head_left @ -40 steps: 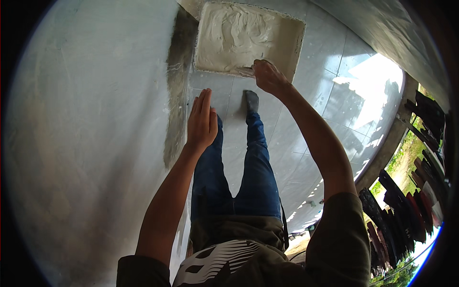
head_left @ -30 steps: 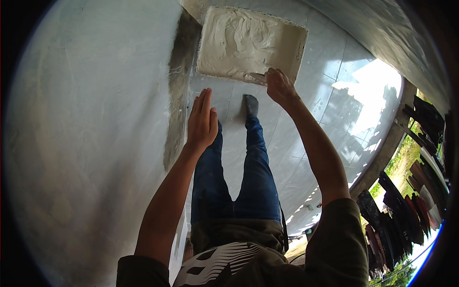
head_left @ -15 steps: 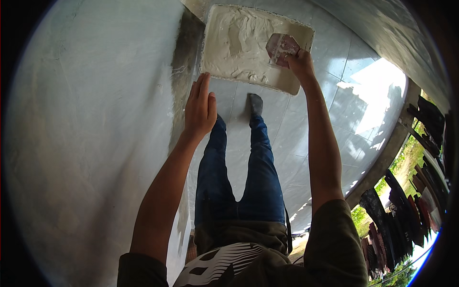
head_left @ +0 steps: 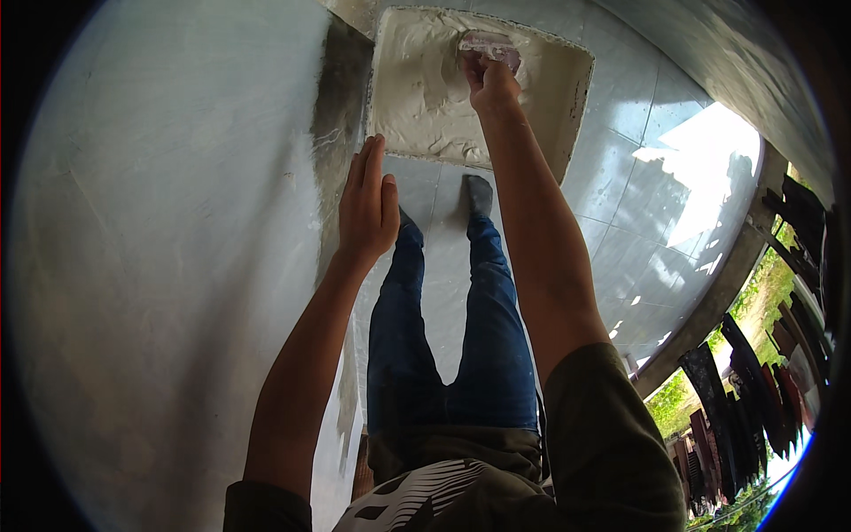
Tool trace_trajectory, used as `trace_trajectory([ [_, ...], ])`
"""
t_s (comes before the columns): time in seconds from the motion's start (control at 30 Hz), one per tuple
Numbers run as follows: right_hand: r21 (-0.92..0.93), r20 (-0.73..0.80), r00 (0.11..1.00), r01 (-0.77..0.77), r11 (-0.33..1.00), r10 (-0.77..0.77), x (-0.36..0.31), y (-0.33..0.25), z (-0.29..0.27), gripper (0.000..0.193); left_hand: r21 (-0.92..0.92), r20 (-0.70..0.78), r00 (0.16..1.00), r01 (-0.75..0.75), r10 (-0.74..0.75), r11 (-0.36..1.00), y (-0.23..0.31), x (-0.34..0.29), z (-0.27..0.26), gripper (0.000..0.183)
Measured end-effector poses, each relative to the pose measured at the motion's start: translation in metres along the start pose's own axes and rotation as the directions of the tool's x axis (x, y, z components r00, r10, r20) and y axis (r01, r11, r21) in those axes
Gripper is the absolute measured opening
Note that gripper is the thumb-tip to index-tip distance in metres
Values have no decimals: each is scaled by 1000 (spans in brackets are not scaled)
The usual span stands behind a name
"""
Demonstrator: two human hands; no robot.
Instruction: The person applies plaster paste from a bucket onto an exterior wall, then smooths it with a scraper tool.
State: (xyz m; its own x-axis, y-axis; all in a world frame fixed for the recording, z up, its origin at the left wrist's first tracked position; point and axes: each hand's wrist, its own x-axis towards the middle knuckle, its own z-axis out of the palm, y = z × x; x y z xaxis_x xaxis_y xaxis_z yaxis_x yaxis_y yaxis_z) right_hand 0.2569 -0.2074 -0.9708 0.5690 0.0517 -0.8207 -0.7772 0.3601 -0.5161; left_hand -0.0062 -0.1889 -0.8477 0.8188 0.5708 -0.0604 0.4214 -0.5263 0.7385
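Observation:
My right hand [head_left: 494, 86] grips a reddish, putty-smeared scraper [head_left: 498, 50] by its near edge, and my fingers cover part of it. The scraper's blade meets the off-white putty [head_left: 417, 111], which lies in thick ridges and smears across a large rectangular tray [head_left: 582, 89]. More of the tray's bottom shows toward its right side, under a thinner film. My left hand [head_left: 368, 208] holds nothing; its fingers stretch out flat, with the tips by the tray's near left corner. Whether those fingertips touch the tray or the wall, I cannot tell.
A grey, smoothed wall [head_left: 168, 222] rises along the left, with a dark rough strip [head_left: 341, 80] at its lower edge. Grey floor tiles [head_left: 612, 177] spread around the tray, with a bright sunlit patch [head_left: 709, 168] at right. Dark boards [head_left: 731, 417] stand beyond the floor edge.
My right hand has swept the scraper left and farther away through the putty, baring more of the tray's right side. The scraper is now tilted. My left hand stays nearly in place.

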Motion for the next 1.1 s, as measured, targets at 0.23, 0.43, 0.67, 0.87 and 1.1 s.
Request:
trace_trajectory([
  [0.23,207,80,992,-108,972,93,-6,12,5,20,42,5,1000,4,-5,999,-10,-5,-9,51],
  [0.43,277,58,998,-53,959,38,-5,10,-2,18,11,7,1000,-3,3,1000,-13,-7,-10,51],
  [0.67,219,202,977,-107,970,62,-13,30,5,9,5,0,1000,20,-20,1000,-17,-16,-15,51],
  [0.87,190,392,914,-190,963,103,-17,32,-2,9,-37,4,997,83,-83,996,-14,-18,-28,54],
  [1.1,72,617,766,-285,956,181,-99,15,-45,13,56,-151,986,-68,76,996,16,-2,-65,52],
])
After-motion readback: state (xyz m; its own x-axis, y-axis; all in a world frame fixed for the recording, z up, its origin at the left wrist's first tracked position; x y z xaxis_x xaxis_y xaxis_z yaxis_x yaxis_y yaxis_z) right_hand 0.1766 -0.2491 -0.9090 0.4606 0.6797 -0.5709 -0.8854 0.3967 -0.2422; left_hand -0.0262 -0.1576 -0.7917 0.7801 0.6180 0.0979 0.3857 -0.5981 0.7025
